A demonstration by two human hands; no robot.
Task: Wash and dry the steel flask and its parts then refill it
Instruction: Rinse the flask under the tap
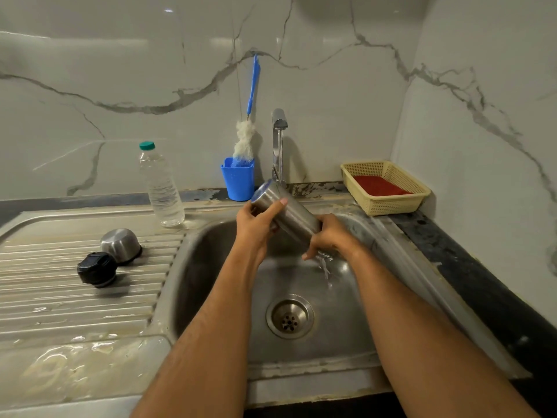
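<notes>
Above the sink (211, 267), the left hand (256, 224) and right hand (330, 236) each hold a closed grip on the steel flask (294, 214), tilted mouth-down, apparently to drain rinse water. The tap (278, 131) runs behind it. Left of the sink, steel cup (120, 244) and black stopper (97, 268) rest on the wet drainboard (60, 297); marble walls enclose the corner.

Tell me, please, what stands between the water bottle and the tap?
In the head view, a blue cup holding a bottle brush stands between the water bottle and the tap.
</notes>
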